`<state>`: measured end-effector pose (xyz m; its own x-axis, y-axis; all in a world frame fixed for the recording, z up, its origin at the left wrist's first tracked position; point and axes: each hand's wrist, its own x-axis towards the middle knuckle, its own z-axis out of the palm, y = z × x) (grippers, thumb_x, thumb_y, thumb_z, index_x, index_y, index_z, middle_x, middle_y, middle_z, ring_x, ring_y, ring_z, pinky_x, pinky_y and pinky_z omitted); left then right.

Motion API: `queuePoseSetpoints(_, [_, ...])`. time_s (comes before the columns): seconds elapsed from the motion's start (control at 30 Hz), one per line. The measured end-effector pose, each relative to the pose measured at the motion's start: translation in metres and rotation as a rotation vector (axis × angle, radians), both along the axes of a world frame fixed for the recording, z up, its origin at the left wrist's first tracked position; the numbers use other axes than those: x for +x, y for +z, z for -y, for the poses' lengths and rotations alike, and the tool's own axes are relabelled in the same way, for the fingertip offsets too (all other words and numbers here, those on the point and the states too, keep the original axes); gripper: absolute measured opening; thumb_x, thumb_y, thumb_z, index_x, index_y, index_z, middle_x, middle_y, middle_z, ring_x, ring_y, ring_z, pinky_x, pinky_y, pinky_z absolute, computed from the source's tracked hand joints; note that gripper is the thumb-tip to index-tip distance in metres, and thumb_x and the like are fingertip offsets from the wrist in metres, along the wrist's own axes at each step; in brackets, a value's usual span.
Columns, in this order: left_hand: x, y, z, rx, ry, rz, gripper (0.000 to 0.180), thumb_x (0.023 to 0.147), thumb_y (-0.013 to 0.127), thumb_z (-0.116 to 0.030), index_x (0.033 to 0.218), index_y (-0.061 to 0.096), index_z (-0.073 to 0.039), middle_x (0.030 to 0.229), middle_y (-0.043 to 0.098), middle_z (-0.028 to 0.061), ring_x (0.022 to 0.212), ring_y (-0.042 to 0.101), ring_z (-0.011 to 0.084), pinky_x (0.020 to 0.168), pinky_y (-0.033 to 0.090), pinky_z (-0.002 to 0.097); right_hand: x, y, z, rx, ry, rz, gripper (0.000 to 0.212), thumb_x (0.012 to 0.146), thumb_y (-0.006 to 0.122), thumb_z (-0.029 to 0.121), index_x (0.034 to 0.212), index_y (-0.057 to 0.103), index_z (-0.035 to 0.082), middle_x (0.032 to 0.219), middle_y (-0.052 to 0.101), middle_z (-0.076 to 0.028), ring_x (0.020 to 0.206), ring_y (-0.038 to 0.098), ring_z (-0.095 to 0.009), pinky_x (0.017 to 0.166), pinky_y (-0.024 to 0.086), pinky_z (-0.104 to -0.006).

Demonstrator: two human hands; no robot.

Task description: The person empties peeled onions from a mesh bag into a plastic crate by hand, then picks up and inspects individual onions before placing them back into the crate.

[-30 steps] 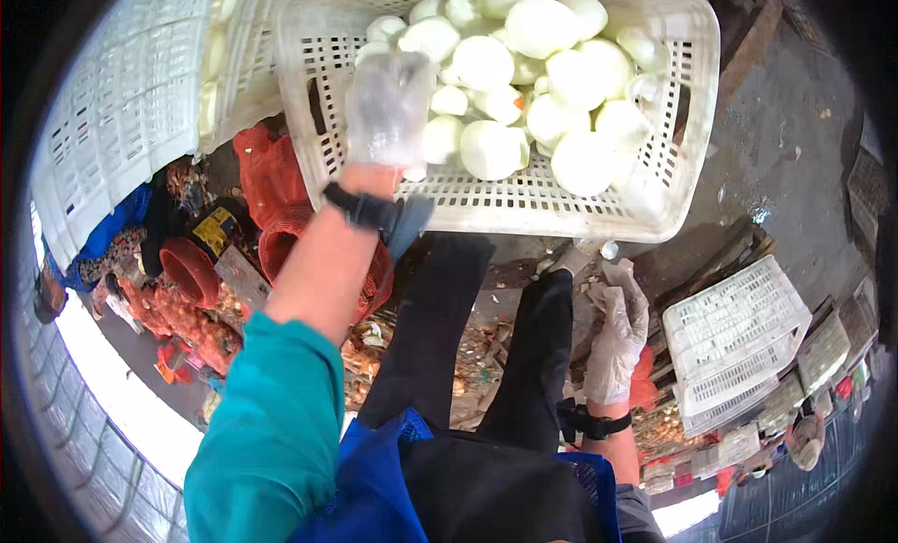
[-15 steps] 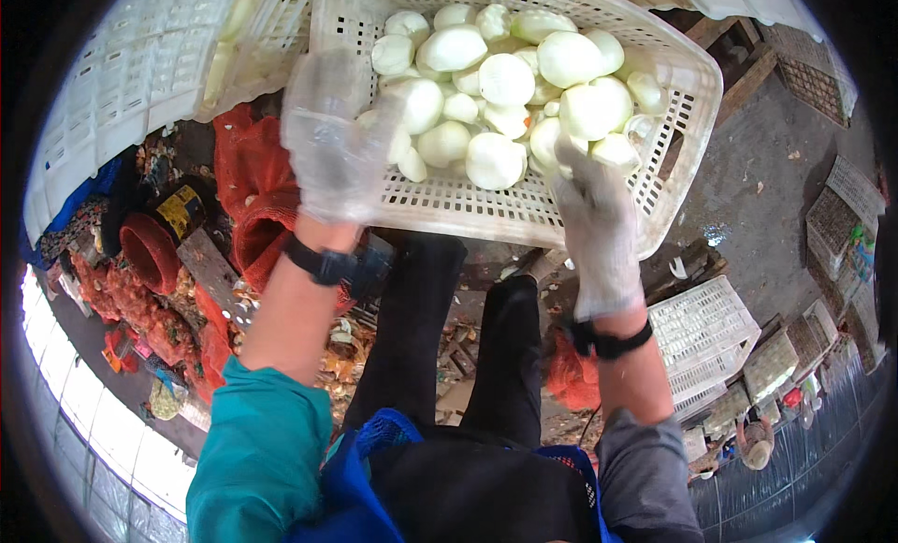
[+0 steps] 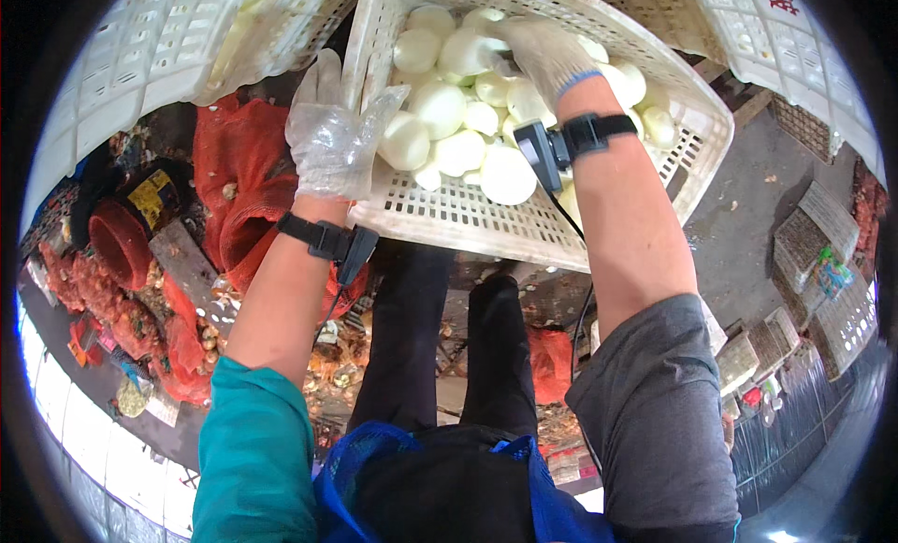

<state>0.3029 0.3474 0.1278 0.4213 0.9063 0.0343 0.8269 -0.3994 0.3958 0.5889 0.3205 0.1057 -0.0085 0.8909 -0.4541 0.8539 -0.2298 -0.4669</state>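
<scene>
A white perforated plastic crate [image 3: 449, 227] sits tilted before me, with many peeled white onions [image 3: 508, 175] heaped in it. My left hand [image 3: 329, 136], in a clear plastic glove over a pale one, is open at the crate's left wall. Its fingers point away from me and its thumb spreads toward the onions. My right hand [image 3: 543, 52], in a pale knit glove, reaches over the heap from the right. Its fingers and greyish thumb are apart beside an onion [image 3: 465, 53] near the far side; blur hides whether they touch it.
Red mesh sacks [image 3: 245, 192] lie on the littered floor at the left, near a dark bucket-like container [image 3: 154, 202]. More white crates [image 3: 159, 43] stand at the far left and far right. Pale crates [image 3: 812, 230] rest on the grey floor at right.
My right hand has moved from the crate's near right side up and left across the onions. The onions have shifted about. The crate has turned slightly, and my left hand has come to its left wall.
</scene>
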Motion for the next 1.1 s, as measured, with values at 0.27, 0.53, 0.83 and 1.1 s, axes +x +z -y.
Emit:
queuePoseSetpoints(0.27, [0.006,0.000,0.000,0.004,-0.040,-0.042,0.095,0.079,0.081,-0.056,0.140,0.051,0.010,0.136,0.059,0.0297,0.121,0.060,0.0429,0.103,0.050,0.0477,0.011,-0.016,0.001,-0.055,0.158,0.372,0.042,0.091,0.065,0.021,0.129,0.066,0.004,0.112,0.071,-0.026,0.109,0.067,-0.041,0.093,0.054,-0.0469])
queuePoseSetpoints(0.53, [0.005,0.004,0.002,-0.038,-0.003,-0.088,0.094,0.079,0.082,-0.053,0.142,0.049,0.008,0.133,0.061,0.0270,0.117,0.064,0.0411,0.097,0.054,0.0466,-0.008,-0.047,-0.017,-0.123,0.357,0.664,0.047,0.081,0.076,0.011,0.126,0.067,0.001,0.122,0.071,-0.020,0.116,0.068,-0.033,0.096,0.057,-0.0403])
queuePoseSetpoints(0.83, [0.006,-0.003,0.002,-0.056,-0.001,-0.051,0.091,0.082,0.080,-0.054,0.143,0.049,0.005,0.131,0.061,0.0256,0.115,0.064,0.0399,0.097,0.054,0.0449,0.007,-0.091,-0.015,-0.105,0.181,0.542,0.035,0.093,0.061,0.011,0.124,0.066,-0.004,0.120,0.071,-0.023,0.112,0.069,-0.035,0.094,0.056,-0.0414])
queuePoseSetpoints(1.1, [0.010,0.019,-0.004,0.367,-0.143,0.024,0.072,0.080,0.081,-0.038,0.135,0.058,0.002,0.125,0.064,0.0188,0.111,0.065,0.0362,0.094,0.055,0.0429,0.003,0.029,-0.010,-0.215,0.043,0.275,0.050,0.085,0.071,0.034,0.124,0.066,0.003,0.118,0.071,-0.020,0.110,0.069,-0.035,0.093,0.054,-0.0441])
